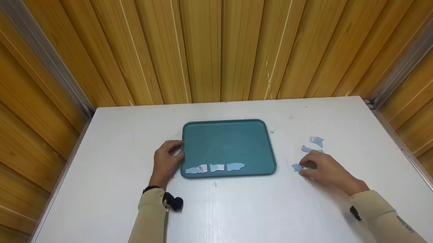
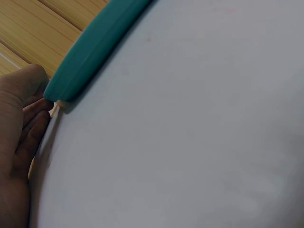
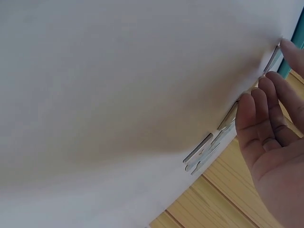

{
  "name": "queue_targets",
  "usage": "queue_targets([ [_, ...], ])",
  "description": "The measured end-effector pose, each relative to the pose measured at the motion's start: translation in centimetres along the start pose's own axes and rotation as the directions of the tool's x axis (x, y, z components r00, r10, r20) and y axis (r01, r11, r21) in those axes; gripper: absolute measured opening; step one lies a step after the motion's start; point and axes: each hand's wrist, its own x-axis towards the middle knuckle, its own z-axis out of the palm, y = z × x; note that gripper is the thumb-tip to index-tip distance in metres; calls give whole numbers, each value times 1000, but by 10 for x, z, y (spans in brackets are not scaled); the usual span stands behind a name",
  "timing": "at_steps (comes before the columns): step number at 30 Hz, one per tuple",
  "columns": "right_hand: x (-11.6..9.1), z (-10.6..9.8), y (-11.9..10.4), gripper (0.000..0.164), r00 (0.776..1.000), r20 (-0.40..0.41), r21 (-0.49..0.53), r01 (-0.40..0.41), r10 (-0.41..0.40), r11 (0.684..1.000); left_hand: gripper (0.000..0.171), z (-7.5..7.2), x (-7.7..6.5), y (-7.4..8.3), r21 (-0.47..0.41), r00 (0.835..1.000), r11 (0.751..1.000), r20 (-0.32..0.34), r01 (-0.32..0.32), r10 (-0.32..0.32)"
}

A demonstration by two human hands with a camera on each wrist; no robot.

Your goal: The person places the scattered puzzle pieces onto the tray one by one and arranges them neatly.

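Note:
A teal tray (image 1: 226, 147) lies on the white table. My left hand (image 1: 167, 160) grips its left rim, with the thumb and fingers about the edge; the left wrist view shows the tray's rim (image 2: 90, 57) at the fingers. Along the tray's near side lie three flat light blue puzzle pieces, a left one (image 1: 196, 169), a middle one (image 1: 217, 167) and a right one (image 1: 236, 166). To the right of the tray, my right hand (image 1: 322, 167) pinches a small blue puzzle piece (image 1: 296, 167) between thumb and finger, at the table surface.
Beyond the right hand lie more loose pieces, one with a pale patch (image 1: 316, 141) and another (image 1: 306, 149) partly hidden by the fingers. Wood-patterned panels (image 1: 202, 41) stand behind the white table (image 1: 228, 221) and on both sides.

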Motion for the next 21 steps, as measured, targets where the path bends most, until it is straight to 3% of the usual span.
queue_targets([
  [14, 6, 2, -1, 20, 998, 16, 0, -62, 62, 998, 36, -1, 1, -1, 4, 1000, 1000, 0, -5, 5],
  [21, 9, 1, -3, 20, 1000, -5, 27, -28, 28, 999, 34, 0, 0, -1, 7, 1000, 1000, -6, -9, 9],
])
